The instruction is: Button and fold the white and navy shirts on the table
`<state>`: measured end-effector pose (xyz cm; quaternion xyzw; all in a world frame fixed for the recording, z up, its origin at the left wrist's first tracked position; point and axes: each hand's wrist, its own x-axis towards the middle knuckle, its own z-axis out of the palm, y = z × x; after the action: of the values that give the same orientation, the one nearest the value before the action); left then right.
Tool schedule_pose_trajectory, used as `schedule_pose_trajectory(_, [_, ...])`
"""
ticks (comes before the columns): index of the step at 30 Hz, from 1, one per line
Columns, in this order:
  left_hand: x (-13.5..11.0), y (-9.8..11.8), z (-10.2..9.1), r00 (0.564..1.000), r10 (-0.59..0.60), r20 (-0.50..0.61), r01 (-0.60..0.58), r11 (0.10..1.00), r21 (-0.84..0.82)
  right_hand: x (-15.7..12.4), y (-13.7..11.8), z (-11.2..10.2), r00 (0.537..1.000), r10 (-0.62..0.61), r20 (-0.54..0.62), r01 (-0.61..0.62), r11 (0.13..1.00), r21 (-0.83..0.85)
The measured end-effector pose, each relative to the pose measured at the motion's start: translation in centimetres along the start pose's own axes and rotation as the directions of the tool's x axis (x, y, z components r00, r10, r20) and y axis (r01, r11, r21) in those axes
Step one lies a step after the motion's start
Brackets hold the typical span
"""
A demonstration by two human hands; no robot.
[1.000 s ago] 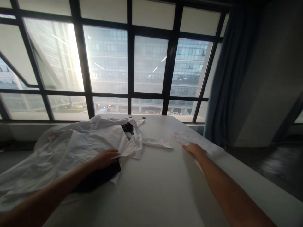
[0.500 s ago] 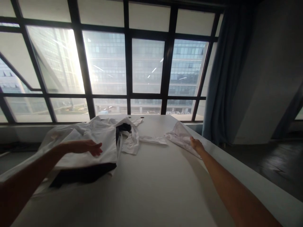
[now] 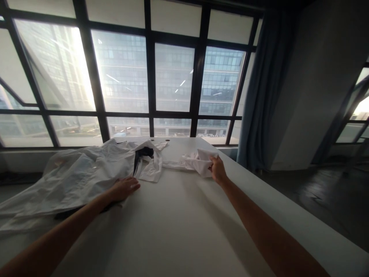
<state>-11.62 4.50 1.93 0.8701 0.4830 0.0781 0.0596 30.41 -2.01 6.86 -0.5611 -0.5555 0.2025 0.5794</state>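
A white garment that looks like a shirt lies spread and wrinkled on the left of the white table, with dark fabric showing inside its folds. My left hand rests on the garment's near right edge, fingers stretched out flat and holding nothing. On the right, my right hand grips a bunched piece of white cloth just above the table. From that piece a narrow white strip runs left toward the garment; I cannot tell whether they are joined.
Black-framed windows stand behind the far table end. A blue curtain hangs at the back right beside a grey pillar. The table's right edge slants toward me, with dark floor beyond it.
My right hand has moved left with the cloth, which is now more bunched. My left hand has gone from above the garment down onto its right edge. The view has turned slightly right.
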Motion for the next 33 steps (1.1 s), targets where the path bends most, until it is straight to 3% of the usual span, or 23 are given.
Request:
schedule_pose_trajectory(2, [0.2,2.5,-0.3,0.992,-0.045,-0.115,0.033,0.994,-0.102,-2.5,-2.2,2.0,0.995,-0.03,0.094,0.015,0.988,0.151])
schedule_pose_trajectory(3, [0.2,4.2,-0.2,0.988,-0.031,-0.152,0.003,0.983,-0.182,-4.0,-3.4,3.0,0.965,-0.077,0.253,0.031,0.983,0.181])
schedule_pose_trajectory(4, [0.3,6.0,0.0,0.987,-0.032,-0.157,-0.015,0.956,-0.292,-5.5,-4.4,4.0,0.881,-0.127,0.456,0.045,0.982,0.185])
schedule_pose_trajectory(6, [0.1,9.0,0.8,0.995,-0.046,-0.091,-0.01,0.847,-0.531,-8.1,-6.0,5.5,0.603,-0.191,0.775,0.111,0.981,0.156])
schedule_pose_trajectory(7, [-0.1,10.1,1.2,0.996,-0.033,-0.079,-0.023,0.787,-0.616,-9.1,-6.5,5.9,0.516,-0.19,0.835,0.157,0.979,0.126])
schedule_pose_trajectory(8, [-0.4,10.9,1.5,0.997,-0.003,-0.077,-0.049,0.747,-0.663,-9.7,-6.7,6.1,0.508,-0.178,0.843,0.21,0.974,0.079])
schedule_pose_trajectory(9, [-0.8,11.4,1.7,0.995,0.036,-0.095,-0.091,0.732,-0.675,-9.9,-6.6,6.0,0.581,-0.163,0.798,0.259,0.966,0.008])
schedule_pose_trajectory(10, [-1.3,11.6,1.7,0.988,0.088,-0.13,-0.152,0.739,-0.657,-9.9,-6.3,5.7,0.698,-0.148,0.701,0.293,0.952,-0.091])
schedule_pose_trajectory(12, [-2.7,11.8,0.9,0.958,0.189,-0.215,-0.28,0.771,-0.572,-9.0,-5.2,4.6,0.896,-0.136,0.423,0.289,0.901,-0.323])
schedule_pose_trajectory(13, [-3.6,12.0,0.2,0.939,0.233,-0.254,-0.336,0.778,-0.531,-8.4,-4.4,3.9,0.946,-0.128,0.299,0.252,0.869,-0.425])
schedule_pose_trajectory(15, [-5.5,12.8,-1.6,0.894,0.335,-0.298,-0.444,0.749,-0.491,-7.2,-2.9,2.8,0.984,-0.053,0.17,0.143,0.805,-0.575])
schedule_pose_trajectory(17, [-7.2,14.0,-3.4,0.838,0.504,-0.208,-0.529,0.657,-0.538,-6.4,-1.5,2.1,0.981,0.098,0.17,0.04,0.748,-0.662])
schedule_pose_trajectory(18, [-7.9,14.7,-4.1,0.786,0.609,-0.111,-0.54,0.588,-0.602,-6.2,-0.9,2.0,0.966,0.175,0.192,0.004,0.729,-0.685])
schedule_pose_trajectory(20, [-8.6,15.5,-4.7,0.669,0.741,0.056,-0.455,0.467,-0.758,-6.2,-0.2,2.0,0.926,0.26,0.273,-0.008,0.737,-0.675])
schedule_pose_trajectory(21, [-8.6,15.5,-4.6,0.656,0.749,0.092,-0.387,0.437,-0.812,-6.3,0.0,2.2,0.907,0.253,0.336,0.021,0.771,-0.637])
schedule_pose_trajectory(22, [-8.2,15.4,-4.2,0.7,0.709,0.085,-0.337,0.433,-0.836,-6.6,0.1,2.4,0.887,0.21,0.411,0.071,0.818,-0.571])
schedule_pose_trajectory(23, [-7.7,15.0,-3.6,0.785,0.619,0.036,-0.323,0.458,-0.828,-6.9,0.1,2.8,0.861,0.137,0.49,0.135,0.867,-0.48])
schedule_pose_trajectory(24, [-7.1,14.5,-2.8,0.866,0.498,-0.044,-0.339,0.519,-0.785,-7.2,0.1,3.2,0.824,0.052,0.564,0.197,0.908,-0.371])
schedule_pose_trajectory(25, [-6.4,13.9,-1.9,0.914,0.382,-0.139,-0.361,0.607,-0.708,-7.4,0.1,3.6,0.779,-0.026,0.626,0.242,0.934,-0.262])
schedule_pose_trajectory(26, [-5.7,13.2,-1.0,0.927,0.304,-0.221,-0.374,0.7,-0.608,-7.6,0.1,4.0,0.733,-0.085,0.675,0.265,0.95,-0.167])
schedule_pose_trajectory(28, [-4.8,12.1,0.6,0.918,0.295,-0.266,-0.384,0.83,-0.404,-7.6,0.1,4.7,0.678,-0.112,0.726,0.243,0.967,-0.079])
schedule_pose_trajectory(29, [-4.6,11.7,1.1,0.913,0.335,-0.234,-0.398,0.858,-0.324,-7.4,0.2,4.7,0.683,-0.083,0.726,0.225,0.969,-0.101])
schedule_pose_trajectory(33, [-4.8,11.9,0.7,0.901,0.428,-0.075,-0.433,0.876,-0.212,-5.9,0.5,3.2,0.809,0.137,0.572,0.154,0.89,-0.43])
